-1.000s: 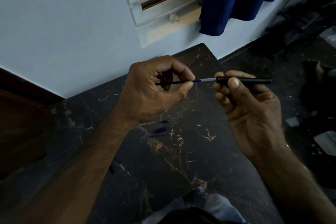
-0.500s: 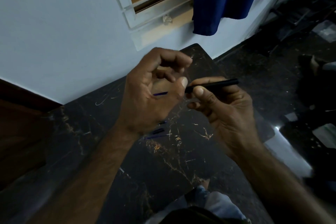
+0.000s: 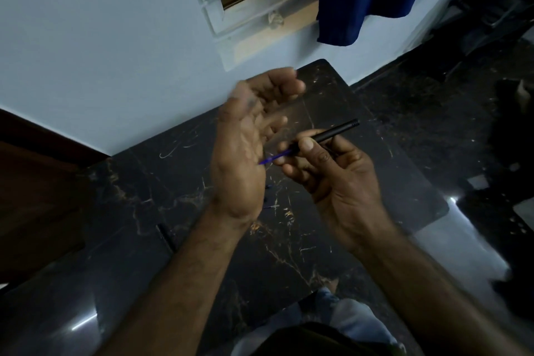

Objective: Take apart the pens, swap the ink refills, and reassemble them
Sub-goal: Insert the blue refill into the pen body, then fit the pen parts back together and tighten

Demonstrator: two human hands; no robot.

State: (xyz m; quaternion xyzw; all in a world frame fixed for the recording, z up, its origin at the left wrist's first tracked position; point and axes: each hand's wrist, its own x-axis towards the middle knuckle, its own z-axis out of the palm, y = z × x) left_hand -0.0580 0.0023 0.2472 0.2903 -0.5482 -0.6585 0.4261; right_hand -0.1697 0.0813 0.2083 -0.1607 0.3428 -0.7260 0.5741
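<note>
Right hand (image 3: 332, 170) closed around a slim matte-black pen barrel (image 3: 332, 133), thumb pressed on top near its open end, barrel tilted up and away to the right. Thin blue ink refill (image 3: 274, 156) mostly seated inside, only a short length poking out toward the left hand (image 3: 242, 159). Left hand spread wide and holding nothing, palm turned toward the refill tip and apparently touching or just shy of it, though motion blur prevents certainty. Step in hand judged as pushing the refill fully home. Best done by keeping palm pressure straight along the barrel's axis, not sideways, to avoid bowing the thin tube; steadying the barrel with thumb and forefinger close to the opening; stopping once resistance is felt. Small dark blue pen parts (image 3: 268, 196) lying on the black gold-veined marble worktop (image 3: 289, 240), just below the left hand, ready for reassembly.
</note>
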